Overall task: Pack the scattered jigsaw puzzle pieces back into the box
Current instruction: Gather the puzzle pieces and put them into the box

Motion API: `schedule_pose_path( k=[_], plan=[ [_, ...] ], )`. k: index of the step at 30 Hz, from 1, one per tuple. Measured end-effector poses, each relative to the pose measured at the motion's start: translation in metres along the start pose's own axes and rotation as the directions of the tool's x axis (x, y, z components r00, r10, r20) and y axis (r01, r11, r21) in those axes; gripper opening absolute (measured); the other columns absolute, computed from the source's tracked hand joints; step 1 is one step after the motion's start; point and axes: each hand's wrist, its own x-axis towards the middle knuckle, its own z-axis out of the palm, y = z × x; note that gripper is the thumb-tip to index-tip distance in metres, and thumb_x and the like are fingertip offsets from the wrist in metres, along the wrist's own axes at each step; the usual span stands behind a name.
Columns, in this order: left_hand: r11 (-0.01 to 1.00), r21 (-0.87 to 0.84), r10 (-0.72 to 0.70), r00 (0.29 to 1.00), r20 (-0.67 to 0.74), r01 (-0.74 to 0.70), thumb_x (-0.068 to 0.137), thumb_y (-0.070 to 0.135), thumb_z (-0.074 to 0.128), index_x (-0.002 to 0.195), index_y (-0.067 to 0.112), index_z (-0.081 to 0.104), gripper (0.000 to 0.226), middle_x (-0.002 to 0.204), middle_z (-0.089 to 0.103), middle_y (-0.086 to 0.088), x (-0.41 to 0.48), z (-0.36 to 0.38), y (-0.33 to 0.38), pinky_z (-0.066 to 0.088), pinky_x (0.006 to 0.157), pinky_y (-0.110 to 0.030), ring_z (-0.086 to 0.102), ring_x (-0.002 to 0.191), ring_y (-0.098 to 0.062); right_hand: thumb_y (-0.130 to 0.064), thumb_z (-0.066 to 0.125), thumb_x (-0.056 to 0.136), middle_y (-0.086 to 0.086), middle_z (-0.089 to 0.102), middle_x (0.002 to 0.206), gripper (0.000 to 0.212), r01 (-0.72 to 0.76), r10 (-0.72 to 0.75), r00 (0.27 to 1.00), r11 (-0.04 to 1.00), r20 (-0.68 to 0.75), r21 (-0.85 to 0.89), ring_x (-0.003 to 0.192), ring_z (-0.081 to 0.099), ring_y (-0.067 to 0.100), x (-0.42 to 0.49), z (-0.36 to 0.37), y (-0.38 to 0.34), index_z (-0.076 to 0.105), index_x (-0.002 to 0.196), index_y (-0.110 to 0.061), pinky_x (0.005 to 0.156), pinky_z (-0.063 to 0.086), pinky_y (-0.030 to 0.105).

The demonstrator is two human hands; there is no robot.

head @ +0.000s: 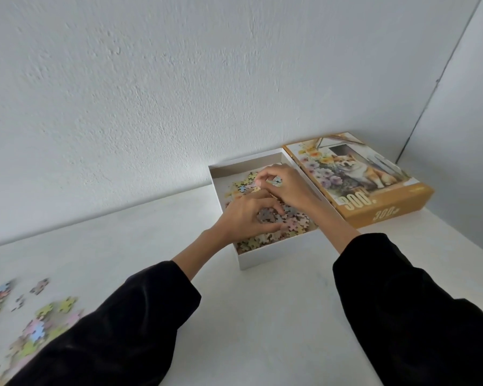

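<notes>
While both hands hang over the white box [265, 259], the step in hand looks like dropping a load of puzzle bits into it. The left hand [243, 218] has its fingers curled round a clump [268, 215] of bits, so its grip is closed on them. The right hand [289, 189] pinches a few bits between thumb and fingertips, just above the pile [262, 239] inside the box. The box sits on the desk [276, 316] near the wall. Its lid [374, 188], the one with the dog picture, lies right beside it on the right.

For the next move, I think both hands need to open up so the bits fall inside the box and not over its side. After that, the hands should reach for the loose pieces [37, 324] at the near left of the desk, well apart from the box. Many lie there, so the job looks far from done.

Some things are hard to see. The hands cover the middle of the box, so I cannot tell how full it is. The loose pieces are blurry, and the picture edge and the left sleeve [109, 330] cut them off, so I cannot count them. I cannot tell if the left hand touches the pile or floats above it.
</notes>
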Motion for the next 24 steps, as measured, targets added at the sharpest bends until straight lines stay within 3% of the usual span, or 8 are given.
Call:
schedule_pose_path(
  k=[3,7,14,18,24],
  plan=[
    [1.000,-0.011,0.021,1.000,0.003,-0.020,0.074,0.058,0.057,0.093,0.027,0.068,0.037,0.102,0.063,0.006,-0.001,0.000,-0.001,0.051,0.076,-0.039,0.059,0.090,-0.012,-0.022,0.060,0.088,0.001,0.068,0.093,0.015,0.010,-0.010,1.000,1.000,0.018,0.002,0.092,0.059,0.016,0.000,0.001,-0.001,0.069,0.095,-0.013,0.085,0.048,0.035],
    [1.000,-0.015,0.021,1.000,-0.020,-0.021,0.077,0.054,0.056,0.092,0.027,0.068,0.033,0.097,0.063,0.006,-0.005,-0.003,0.001,0.050,0.073,-0.036,0.059,0.085,-0.012,-0.023,0.060,0.088,-0.001,0.068,0.091,0.016,0.009,-0.010,1.000,1.000,0.017,0.003,0.088,0.059,0.014,-0.001,0.000,-0.002,0.070,0.094,-0.013,0.075,0.041,0.014],
    [0.993,-0.104,0.054,0.998,-0.032,-0.057,0.085,0.038,0.061,0.092,0.020,0.069,0.021,0.092,0.065,0.004,-0.018,-0.019,0.006,0.050,0.077,-0.035,0.059,0.084,-0.008,-0.027,0.058,0.088,-0.002,0.068,0.089,0.014,0.005,-0.005,1.000,1.000,0.000,0.014,0.087,0.059,0.014,-0.002,-0.003,-0.017,0.068,0.093,-0.019,0.078,0.044,0.025],
    [0.991,-0.123,0.048,0.998,-0.033,-0.052,0.086,0.033,0.062,0.093,0.021,0.069,0.016,0.093,0.066,0.004,-0.035,-0.034,0.011,0.049,0.077,-0.034,0.059,0.085,-0.007,-0.018,0.058,0.088,0.002,0.069,0.091,0.015,0.041,-0.041,0.999,0.998,-0.002,0.049,0.082,0.059,0.010,0.000,0.002,-0.044,0.069,0.093,-0.009,0.071,0.038,0.003],
    [0.991,-0.130,0.024,0.997,-0.078,-0.034,0.086,0.029,0.063,0.093,0.018,0.069,0.014,0.091,0.065,0.007,-0.082,-0.071,0.017,0.052,0.075,-0.032,0.061,0.078,-0.004,-0.014,0.059,0.087,-0.004,0.067,0.092,0.012,0.113,-0.113,0.994,0.993,-0.012,0.037,0.082,0.051,-0.005,0.007,0.027,-0.092,0.069,0.092,-0.011,0.071,0.034,-0.002]
  ],
)
